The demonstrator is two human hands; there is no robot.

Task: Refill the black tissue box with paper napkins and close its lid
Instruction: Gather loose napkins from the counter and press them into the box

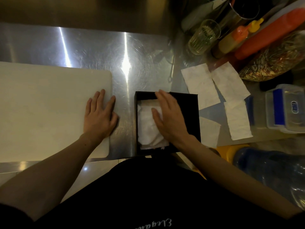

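Note:
The black tissue box point(189, 103) stands open-topped near the front edge of the steel counter, with crumpled white napkins point(148, 129) inside. My right hand point(168, 116) lies flat over the box, palm down on the napkins, its fingertips reaching the far rim. My left hand point(100, 116) rests flat and spread on the right edge of the white cutting board point(49, 104), holding nothing. Several loose white paper napkins point(199, 83) lie flat on the counter to the right of the box. I cannot make out the box's lid.
At the back right stand a glass jar point(203, 37), sauce bottles point(231, 42), a metal pot point(244, 9) and a bag of dried food point(272, 60). A plastic container with blue clips point(285, 108) sits at the right. A blue water jug point(270, 169) stands below the counter.

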